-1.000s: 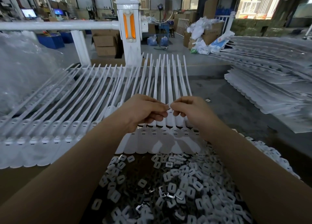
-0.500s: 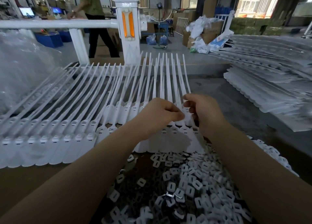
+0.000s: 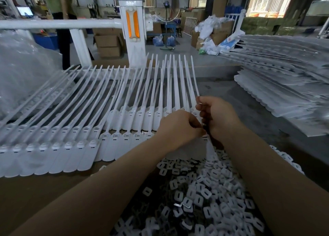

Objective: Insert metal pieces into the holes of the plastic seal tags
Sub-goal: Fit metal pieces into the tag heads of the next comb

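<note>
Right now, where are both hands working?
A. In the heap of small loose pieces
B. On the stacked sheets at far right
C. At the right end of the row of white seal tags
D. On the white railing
C: the left hand and right hand meet over the rightmost tags of the white seal tags, beyond the heap of small loose pieces.

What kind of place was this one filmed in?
Most likely a factory floor or assembly workshop: rows of white seal tags, a heap of small loose parts, and stacked cardboard boxes on a concrete floor behind.
</note>
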{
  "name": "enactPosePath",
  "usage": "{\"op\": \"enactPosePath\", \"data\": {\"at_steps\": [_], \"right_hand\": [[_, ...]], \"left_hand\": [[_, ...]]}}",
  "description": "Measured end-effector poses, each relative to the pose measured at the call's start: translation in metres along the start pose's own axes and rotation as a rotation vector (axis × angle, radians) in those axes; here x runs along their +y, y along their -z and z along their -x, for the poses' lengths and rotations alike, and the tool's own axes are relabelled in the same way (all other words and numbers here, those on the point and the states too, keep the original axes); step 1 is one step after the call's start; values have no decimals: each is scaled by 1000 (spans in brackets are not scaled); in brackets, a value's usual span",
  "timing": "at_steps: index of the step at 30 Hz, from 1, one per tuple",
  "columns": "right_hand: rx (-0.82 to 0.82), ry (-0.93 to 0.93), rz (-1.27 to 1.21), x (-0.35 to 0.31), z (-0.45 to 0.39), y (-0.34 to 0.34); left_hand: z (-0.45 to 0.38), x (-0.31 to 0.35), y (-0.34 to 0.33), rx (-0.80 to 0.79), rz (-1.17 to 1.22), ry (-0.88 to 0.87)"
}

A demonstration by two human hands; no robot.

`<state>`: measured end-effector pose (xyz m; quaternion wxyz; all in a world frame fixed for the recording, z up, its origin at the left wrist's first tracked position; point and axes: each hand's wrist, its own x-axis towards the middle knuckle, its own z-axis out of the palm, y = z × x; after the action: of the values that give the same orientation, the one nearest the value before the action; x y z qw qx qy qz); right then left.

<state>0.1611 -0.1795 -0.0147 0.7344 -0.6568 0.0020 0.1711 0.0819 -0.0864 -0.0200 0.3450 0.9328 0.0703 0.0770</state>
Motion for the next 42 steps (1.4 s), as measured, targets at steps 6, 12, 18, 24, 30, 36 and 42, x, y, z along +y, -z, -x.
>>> {"op": "enactPosePath", "data": {"at_steps": [6,12,18,24,30,36,42], "right_hand": [[-7,12,-4,1,-2,0],[4,17,13,2,-2,-1],[24,10,19,3,-1,-2],[22,-7,4,2,1,-2],[16,21,14,0,3,-1],[10,31,9,0,7,-2],[17,25,17,-2,8,-2]], "left_hand": [[0,0,2,-47,28,21],[0,0,3,-22,-72,-18],[0,0,-1,37,-107,-29],[1,0,-1,24,-157,-140],[9,-10,21,-105,-280,-423],[15,-9,22,-138,-422,-526],[14,-10,21,-133,-458,-557]]}}
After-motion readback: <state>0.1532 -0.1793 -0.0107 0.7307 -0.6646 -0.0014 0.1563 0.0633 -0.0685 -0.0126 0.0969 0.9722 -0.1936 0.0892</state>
